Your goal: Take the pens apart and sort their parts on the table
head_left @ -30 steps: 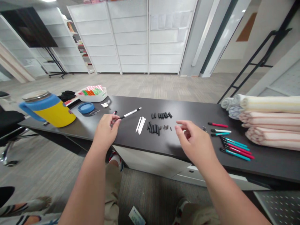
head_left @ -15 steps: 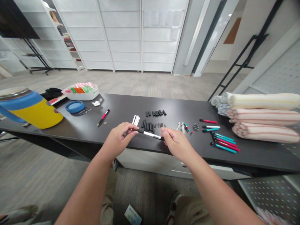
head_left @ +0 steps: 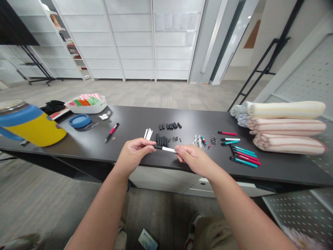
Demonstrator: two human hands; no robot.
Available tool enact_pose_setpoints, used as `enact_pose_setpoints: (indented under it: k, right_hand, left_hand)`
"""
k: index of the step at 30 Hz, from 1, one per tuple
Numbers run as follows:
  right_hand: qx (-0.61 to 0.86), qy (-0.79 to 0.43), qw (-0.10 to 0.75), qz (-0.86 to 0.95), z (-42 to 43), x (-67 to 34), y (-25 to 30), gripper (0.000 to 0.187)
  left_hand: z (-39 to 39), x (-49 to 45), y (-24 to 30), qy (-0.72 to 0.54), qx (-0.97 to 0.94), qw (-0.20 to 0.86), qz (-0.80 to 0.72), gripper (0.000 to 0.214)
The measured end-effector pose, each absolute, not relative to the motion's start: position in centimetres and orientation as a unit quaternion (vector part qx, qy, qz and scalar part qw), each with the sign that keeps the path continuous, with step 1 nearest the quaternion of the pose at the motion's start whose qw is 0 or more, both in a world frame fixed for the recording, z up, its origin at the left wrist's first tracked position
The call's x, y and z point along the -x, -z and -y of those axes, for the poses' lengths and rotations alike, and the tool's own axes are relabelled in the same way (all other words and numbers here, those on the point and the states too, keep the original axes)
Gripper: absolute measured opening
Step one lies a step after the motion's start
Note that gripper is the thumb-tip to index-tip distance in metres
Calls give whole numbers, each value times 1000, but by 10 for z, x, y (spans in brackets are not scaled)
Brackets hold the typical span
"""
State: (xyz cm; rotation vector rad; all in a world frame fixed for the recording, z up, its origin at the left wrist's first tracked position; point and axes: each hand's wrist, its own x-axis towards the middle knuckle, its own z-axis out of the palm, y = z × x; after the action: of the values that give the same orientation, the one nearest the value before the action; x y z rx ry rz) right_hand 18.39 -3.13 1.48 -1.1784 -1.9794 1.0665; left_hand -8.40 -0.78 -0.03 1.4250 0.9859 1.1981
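Note:
Between my two hands a black and white pen (head_left: 168, 149) lies level above the desk's front edge. My left hand (head_left: 135, 152) pinches its black end, and my right hand (head_left: 194, 156) has thumb and fingers closed round the white end, covering the clip part. Just behind the pen are black grip sleeves (head_left: 161, 140), thin white refills (head_left: 148, 134) and small springs (head_left: 174, 139). Farther back lie short black tube pieces (head_left: 170, 126). To the right of these sit small white and coloured tips (head_left: 200, 140) and a heap of tiny metal parts (head_left: 213, 140).
Red, white and teal pen barrels (head_left: 244, 156) lie at the right, before rolled towels (head_left: 288, 126). At the left are a red pen (head_left: 112, 132), a blue lid (head_left: 79, 121), a yellow and blue mug (head_left: 39, 126) and a white basket (head_left: 91, 109).
My right hand has slid left along the pen toward my left hand, now covering more of the white barrel. The view has shifted slightly.

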Motion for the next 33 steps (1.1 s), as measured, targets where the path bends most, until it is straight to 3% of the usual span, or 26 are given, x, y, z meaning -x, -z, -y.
enact_pose_setpoints:
  k: [9,17,27,30,33]
  right_hand:
    - [460,-365,324,742,31,-180,-13,47]
    - [505,-307,380,711,30,-173,-6,34]
    - [491,-369,479,627,35,-155,-2,29]
    - [477,-418,477,608,41,-143,-3,32]
    - [462,-373,457,663,43,-137,-5,29]
  left_hand:
    - [7,70,2,-558,-540,492,-393,42]
    - [3,65,7,-574,-536,431,-445,35]
    - [4,57,5,-623,-511,459,-375,35]
    - [10,49,3,-579,-567,476,-342,36]
    - [16,42,-1,-531,-633,440,-352,33]
